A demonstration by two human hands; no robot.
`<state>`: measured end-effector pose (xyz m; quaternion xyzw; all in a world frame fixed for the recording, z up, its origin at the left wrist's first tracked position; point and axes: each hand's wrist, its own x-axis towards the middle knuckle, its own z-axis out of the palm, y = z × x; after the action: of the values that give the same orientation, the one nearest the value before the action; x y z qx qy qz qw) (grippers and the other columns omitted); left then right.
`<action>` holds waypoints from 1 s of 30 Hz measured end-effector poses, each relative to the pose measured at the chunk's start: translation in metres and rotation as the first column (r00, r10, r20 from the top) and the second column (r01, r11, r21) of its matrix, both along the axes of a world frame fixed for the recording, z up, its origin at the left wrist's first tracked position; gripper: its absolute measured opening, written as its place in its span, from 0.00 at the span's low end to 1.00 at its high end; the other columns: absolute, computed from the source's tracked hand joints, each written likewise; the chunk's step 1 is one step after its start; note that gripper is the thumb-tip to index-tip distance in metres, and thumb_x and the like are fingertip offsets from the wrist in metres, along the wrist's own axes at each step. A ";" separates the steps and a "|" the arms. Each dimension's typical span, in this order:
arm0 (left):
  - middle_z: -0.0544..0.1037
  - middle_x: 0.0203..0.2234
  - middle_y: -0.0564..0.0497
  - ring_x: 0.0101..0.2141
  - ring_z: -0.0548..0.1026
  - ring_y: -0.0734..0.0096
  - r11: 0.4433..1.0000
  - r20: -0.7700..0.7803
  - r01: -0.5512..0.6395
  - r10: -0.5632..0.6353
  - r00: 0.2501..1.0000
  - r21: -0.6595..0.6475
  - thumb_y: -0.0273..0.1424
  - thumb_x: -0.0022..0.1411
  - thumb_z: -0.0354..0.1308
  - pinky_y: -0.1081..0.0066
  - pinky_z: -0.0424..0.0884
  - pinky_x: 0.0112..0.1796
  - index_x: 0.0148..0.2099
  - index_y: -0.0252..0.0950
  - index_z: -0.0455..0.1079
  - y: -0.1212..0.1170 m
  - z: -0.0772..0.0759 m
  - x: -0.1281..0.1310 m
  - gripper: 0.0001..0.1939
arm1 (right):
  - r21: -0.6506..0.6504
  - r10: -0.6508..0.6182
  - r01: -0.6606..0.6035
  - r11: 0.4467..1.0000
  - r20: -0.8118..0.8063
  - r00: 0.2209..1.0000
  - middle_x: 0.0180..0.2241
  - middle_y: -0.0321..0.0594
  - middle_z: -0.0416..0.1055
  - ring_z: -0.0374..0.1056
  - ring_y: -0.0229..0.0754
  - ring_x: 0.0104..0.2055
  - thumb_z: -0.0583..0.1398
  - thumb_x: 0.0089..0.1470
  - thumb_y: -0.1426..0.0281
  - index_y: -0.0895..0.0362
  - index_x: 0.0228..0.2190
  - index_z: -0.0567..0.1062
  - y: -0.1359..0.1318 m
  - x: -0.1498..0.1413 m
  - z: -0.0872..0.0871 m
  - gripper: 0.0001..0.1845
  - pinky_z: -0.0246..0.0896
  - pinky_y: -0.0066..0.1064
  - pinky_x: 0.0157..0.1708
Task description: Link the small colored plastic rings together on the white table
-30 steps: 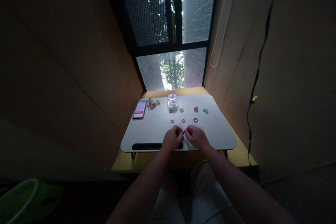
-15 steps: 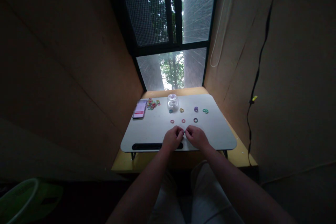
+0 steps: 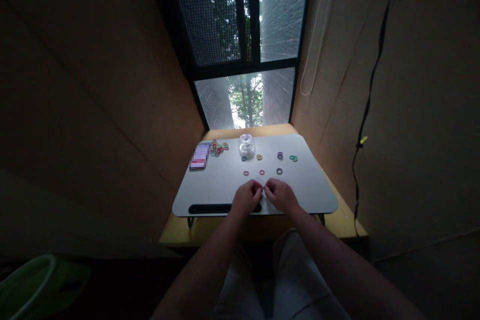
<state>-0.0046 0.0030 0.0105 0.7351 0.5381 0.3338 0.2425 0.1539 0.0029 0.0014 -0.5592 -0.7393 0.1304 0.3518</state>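
My left hand (image 3: 249, 196) and my right hand (image 3: 279, 194) meet low over the front of the white lap table (image 3: 213, 187). The fingers of both are closed in a pinch, tips almost touching. A tiny greenish thing (image 3: 263, 188) shows between them, mostly hidden by the fingertips. Just beyond lie a pink ring-shaped band (image 3: 246, 173), a red-pink band (image 3: 262, 172) and a dark grey band (image 3: 279, 171), spaced in a row. Farther back are blue bands (image 3: 244, 158), yellow bands (image 3: 259, 157), purple bands (image 3: 280, 155) and green bands (image 3: 293, 158).
A clear rounded jar (image 3: 246, 145) stands at the back of the table. To its left are a pile of mixed coloured bands (image 3: 217, 148) and a phone (image 3: 200, 155) with a blurred screen. A black slot (image 3: 210, 209) runs along the front edge, partly behind my left forearm.
Both hands stay in nearly the same place, pinched together. Less of the small greenish thing shows between the fingertips now. The bands on the table have not moved.
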 end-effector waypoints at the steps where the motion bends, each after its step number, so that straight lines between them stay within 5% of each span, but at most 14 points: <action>1: 0.74 0.24 0.55 0.26 0.69 0.76 1.000 0.004 0.001 -0.001 1.000 0.004 0.32 0.58 0.53 0.74 0.61 0.29 0.35 0.37 0.70 0.000 0.000 0.000 0.06 | -0.003 0.004 -0.004 1.000 -0.003 1.000 0.23 0.35 0.68 0.61 0.36 0.25 0.55 0.53 0.68 0.55 0.24 0.70 0.000 0.000 0.000 0.08 0.49 0.26 0.27; 30: 0.72 0.23 0.56 0.24 0.67 0.78 1.000 0.003 0.010 -0.010 1.000 0.025 0.32 0.57 0.54 0.75 0.60 0.28 0.34 0.37 0.69 0.000 -0.004 -0.001 0.05 | 0.037 0.054 -0.052 0.998 -0.038 0.998 0.28 0.36 0.69 0.63 0.36 0.30 0.56 0.52 0.71 0.56 0.28 0.72 0.002 0.002 -0.002 0.05 0.54 0.27 0.32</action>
<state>-0.0057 0.0032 0.0069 0.7402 0.5297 0.3402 0.2360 0.1557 0.0046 -0.0002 -0.5303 -0.7490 0.1373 0.3728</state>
